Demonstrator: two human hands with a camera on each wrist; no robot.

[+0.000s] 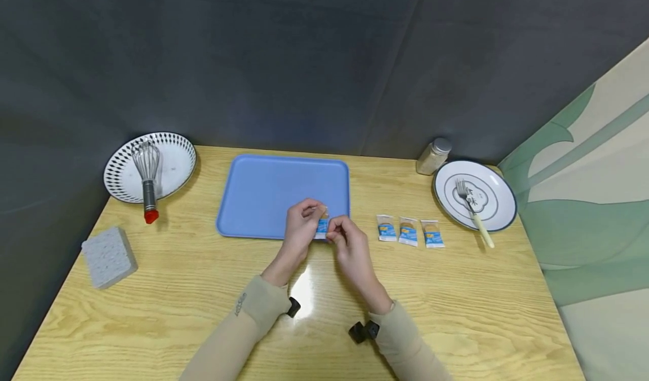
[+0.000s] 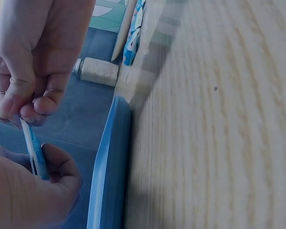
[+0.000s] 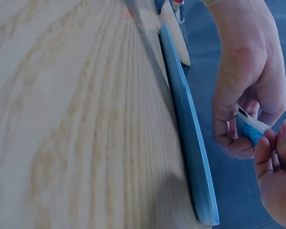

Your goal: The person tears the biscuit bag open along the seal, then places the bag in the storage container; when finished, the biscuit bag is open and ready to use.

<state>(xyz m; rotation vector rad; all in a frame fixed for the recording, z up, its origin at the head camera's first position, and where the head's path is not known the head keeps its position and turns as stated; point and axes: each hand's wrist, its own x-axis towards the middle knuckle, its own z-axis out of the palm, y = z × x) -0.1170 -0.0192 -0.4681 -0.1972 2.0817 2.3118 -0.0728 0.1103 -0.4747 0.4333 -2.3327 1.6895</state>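
A small blue-and-clear wrapped snack packet point(image 1: 321, 229) is held up between both hands, over the front edge of a blue tray point(image 1: 269, 195). My left hand point(image 1: 299, 227) pinches its left side between thumb and fingers. With thumb and fingertips, my right hand point(image 1: 351, 247) pinches the packet's edge on the other side. Seen from the left wrist, the packet point(image 2: 34, 148) stands on edge between the two hands. The right wrist view shows its blue face point(image 3: 250, 131) partly hidden by fingers. Whether the wrapper is torn cannot be told.
Several items surround the tray: three similar packets point(image 1: 408, 231) in a row and a plate point(image 1: 499, 200) with a fork point(image 1: 469, 203) at right, a shaker jar point(image 1: 432, 156) behind, and at left a patterned plate point(image 1: 177, 167) with a whisk point(image 1: 147, 181) and a grey sponge-like block point(image 1: 109, 257).
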